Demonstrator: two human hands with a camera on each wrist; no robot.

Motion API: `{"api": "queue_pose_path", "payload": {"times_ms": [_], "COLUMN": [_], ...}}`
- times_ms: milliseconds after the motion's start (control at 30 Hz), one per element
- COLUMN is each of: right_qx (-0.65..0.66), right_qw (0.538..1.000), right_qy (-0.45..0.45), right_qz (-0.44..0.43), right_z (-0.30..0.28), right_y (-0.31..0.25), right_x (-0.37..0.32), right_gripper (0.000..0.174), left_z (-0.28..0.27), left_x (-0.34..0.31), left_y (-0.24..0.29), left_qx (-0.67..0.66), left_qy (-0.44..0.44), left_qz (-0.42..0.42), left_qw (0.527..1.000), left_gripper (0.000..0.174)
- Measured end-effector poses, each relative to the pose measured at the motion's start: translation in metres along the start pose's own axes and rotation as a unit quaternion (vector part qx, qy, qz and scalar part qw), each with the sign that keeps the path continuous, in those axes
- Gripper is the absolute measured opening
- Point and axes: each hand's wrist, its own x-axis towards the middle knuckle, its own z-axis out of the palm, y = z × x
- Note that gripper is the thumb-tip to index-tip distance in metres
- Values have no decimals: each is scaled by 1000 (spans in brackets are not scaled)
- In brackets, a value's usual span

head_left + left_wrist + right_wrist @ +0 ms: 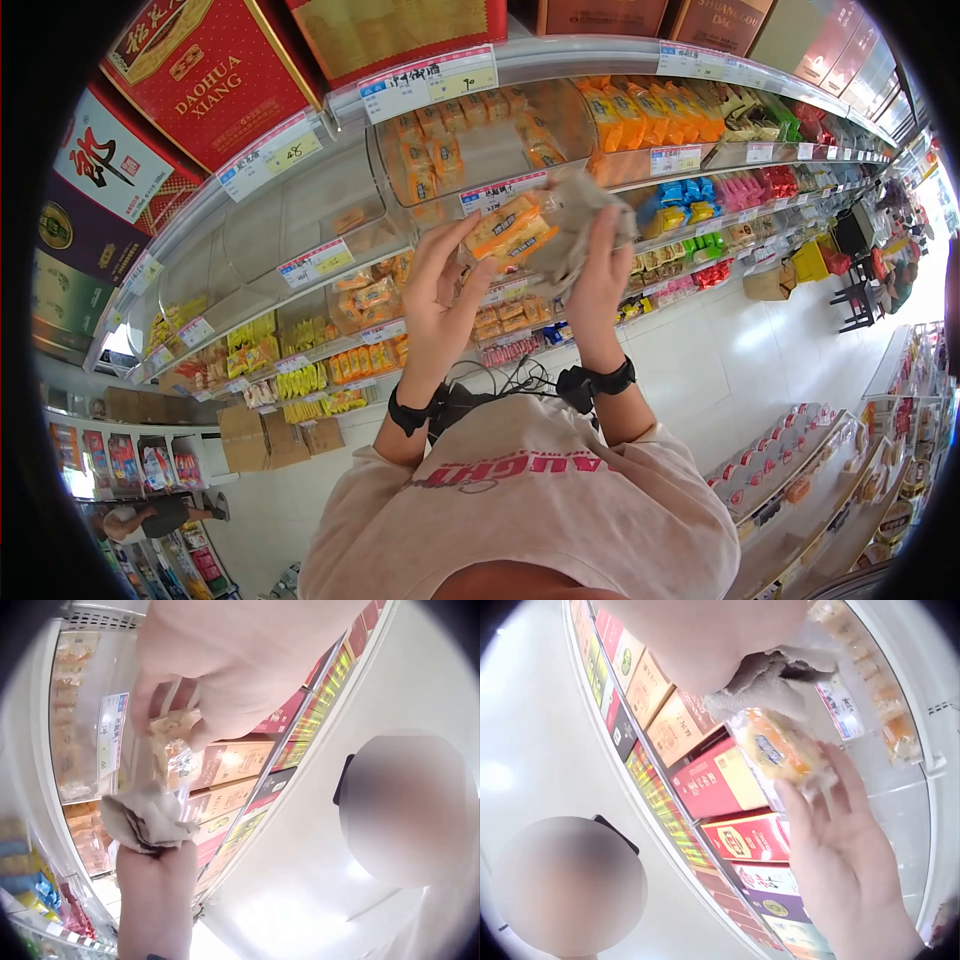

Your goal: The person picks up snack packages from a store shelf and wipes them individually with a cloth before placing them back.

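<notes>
In the head view my left hand [445, 300] pinches a wrapped pastry [512, 230] in clear film with an orange band, between thumb and fingers. A crumpled grey cloth [570, 225] is gripped in my right hand [600, 285], right beside the pastry. From the left wrist, the pastry [172, 750] shows under the fingertips, with the cloth [146, 817] just below it. In the right wrist view the cloth [772, 690] comes close over the pastry's printed face [772, 754]. Both hands are raised in front of the shelf bins.
A clear bin [480, 150] of similar wrapped pastries lies just beyond my hands. Orange snack packs [650, 110] fill the bin to its right. Price tags [428, 82] line the shelf edges, with red gift boxes [205, 75] above. Cardboard boxes [265, 437] stand on the floor at left.
</notes>
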Motion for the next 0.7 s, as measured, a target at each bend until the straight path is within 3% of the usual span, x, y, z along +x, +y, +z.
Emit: {"api": "queue_pose_path", "payload": {"times_ms": [67,100,200,300,400,567,700], "right_qx": [94,101,-138,-360,-278,-342,-361], "right_qw": [992,991,969,858,919,867,837], "right_qy": [80,2,-77,-188,-202,-210,-233], "right_qz": [-33,-87,-191,-316,-193,-296,-338], "right_z": [8,5,-2,10,14,18,17], "right_y": [-17,-20,-8,-17,-2,-14,-17], "right_x": [8,12,2,8,-3,-12,-11], "right_gripper": [32,40,31,30,34,41,46], "left_z": [-4,-3,5,10,10,12,13], "left_x": [-2,-1,0,3,4,1,2], "left_y": [-1,-1,0,0,-1,-4,-4], "left_qx": [35,7,-55,-37,32,69,3], "left_qy": [-10,-15,-17,13,46,61,84], "left_qz": [-10,-3,21,47,47,36,17], "left_qw": [999,1000,998,998,997,995,996], "left_gripper": [57,61,72,77,74,73,71]}}
